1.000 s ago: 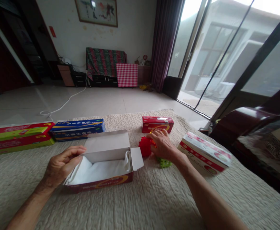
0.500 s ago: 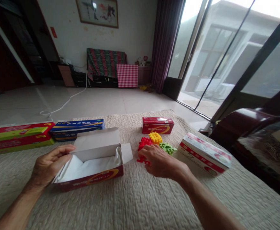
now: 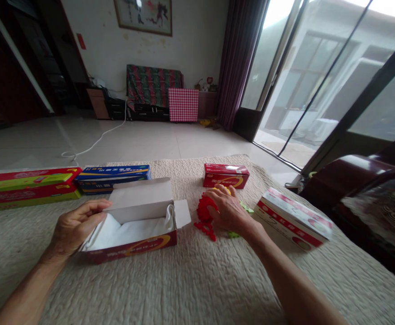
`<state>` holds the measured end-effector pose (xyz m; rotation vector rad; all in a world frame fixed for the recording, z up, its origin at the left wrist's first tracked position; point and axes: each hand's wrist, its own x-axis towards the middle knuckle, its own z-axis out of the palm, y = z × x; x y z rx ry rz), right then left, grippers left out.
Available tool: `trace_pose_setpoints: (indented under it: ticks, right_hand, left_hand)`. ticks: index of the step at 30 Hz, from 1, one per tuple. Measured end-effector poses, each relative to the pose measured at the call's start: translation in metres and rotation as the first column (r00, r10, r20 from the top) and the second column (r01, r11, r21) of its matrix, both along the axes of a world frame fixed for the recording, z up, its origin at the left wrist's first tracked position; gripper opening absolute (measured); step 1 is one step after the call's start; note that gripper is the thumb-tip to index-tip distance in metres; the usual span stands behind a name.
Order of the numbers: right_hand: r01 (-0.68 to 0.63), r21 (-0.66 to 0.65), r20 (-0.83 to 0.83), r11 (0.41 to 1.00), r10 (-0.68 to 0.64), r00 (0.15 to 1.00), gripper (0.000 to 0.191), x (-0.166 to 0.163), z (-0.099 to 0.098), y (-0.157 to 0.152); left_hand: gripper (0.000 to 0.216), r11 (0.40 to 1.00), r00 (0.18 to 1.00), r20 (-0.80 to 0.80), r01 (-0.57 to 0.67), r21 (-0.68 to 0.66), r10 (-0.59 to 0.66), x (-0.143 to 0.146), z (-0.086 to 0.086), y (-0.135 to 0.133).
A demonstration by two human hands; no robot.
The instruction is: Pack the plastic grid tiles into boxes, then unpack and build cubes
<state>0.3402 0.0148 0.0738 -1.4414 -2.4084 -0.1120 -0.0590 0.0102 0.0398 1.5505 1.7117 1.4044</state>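
Note:
My left hand (image 3: 77,228) pinches the left end of an open dark red cardboard box (image 3: 133,249), its thumb beside the white cloth (image 3: 140,229) inside. The box's lid stands back and a side flap sticks out to the right. To the right of that box, my right hand (image 3: 229,210) curls over a small pile of plastic building blocks. Yellow block (image 3: 230,190) shows between and beside its fingertips. Red blocks (image 3: 204,210) lie by the thumb. Bits of green block (image 3: 246,207) peek out past the hand; the palm hides the rest.
Behind the blocks stands a closed small red box (image 3: 226,176). A white-and-red box (image 3: 294,219) lies to the right. Far left are a red-and-green box (image 3: 28,189) and a blue box (image 3: 114,174). All rest on a quilted beige cover (image 3: 170,289).
My right hand has shifted up and forward from the red blocks over the yellow one, covering most of it and the green. My left hand keeps its hold. The view has swung slightly left.

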Motion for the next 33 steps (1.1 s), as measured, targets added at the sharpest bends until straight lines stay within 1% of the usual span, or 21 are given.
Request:
trace_pose_setpoints:
  ticks: [6,10,12,14,16,18,20,23,25,29,33]
  right_hand:
    - [-0.002,0.014,0.016,1.000,0.002,1.000,0.021,0.000,-0.002,0.004]
    - [0.007,0.035,0.007,0.999,-0.008,1.000,0.019,0.000,0.008,0.000]
    - [-0.004,0.000,0.016,1.000,0.004,1.000,0.017,-0.001,0.017,-0.009]
    - [-0.017,-0.076,0.038,0.997,0.020,0.999,0.015,-0.005,0.025,-0.021]
    - [-0.013,-0.145,0.071,0.989,0.023,0.997,0.017,-0.011,0.027,-0.034]
    - [0.008,-0.183,0.117,0.983,0.014,0.993,0.017,-0.018,0.022,-0.043]
    - [0.025,-0.189,0.167,0.982,0.007,0.986,0.017,-0.027,0.012,-0.049]
    - [0.060,-0.161,0.244,0.985,-0.019,0.970,0.020,-0.037,-0.004,-0.050]
    - [0.093,-0.143,0.271,0.985,-0.051,0.961,0.022,-0.040,-0.011,-0.049]
    - [0.114,-0.122,0.249,0.986,-0.081,0.965,0.021,-0.041,-0.013,-0.050]
    - [0.146,-0.180,0.295,0.973,-0.088,0.952,0.022,-0.043,-0.010,-0.053]
  left_hand:
    - [0.031,1.000,1.000,0.030,0.010,0.004,-0.010,0.002,0.000,-0.001]
    - [0.032,1.000,1.000,0.020,0.013,0.001,-0.013,0.000,0.000,0.000]
    - [0.032,1.000,1.000,0.019,0.009,0.006,-0.009,0.001,0.000,-0.001]
    - [0.032,1.000,1.000,0.019,0.005,0.016,-0.005,0.002,0.001,-0.001]
    - [0.031,1.000,1.000,0.023,0.000,0.020,-0.001,0.005,0.002,-0.002]
    - [0.031,1.000,1.000,0.028,-0.001,0.022,0.001,0.006,0.003,-0.003]
    - [0.030,1.000,1.000,0.028,0.008,0.030,-0.009,0.008,0.004,-0.004]
    - [0.029,0.999,1.000,0.019,0.018,0.046,-0.018,0.008,0.005,-0.004]
    - [0.028,0.998,1.000,0.018,0.022,0.059,-0.023,0.007,0.005,-0.004]
    - [0.027,0.997,0.999,0.009,0.035,0.071,-0.036,0.006,0.003,-0.003]
    - [0.028,0.997,0.999,0.008,0.041,0.060,-0.041,0.005,0.002,-0.002]
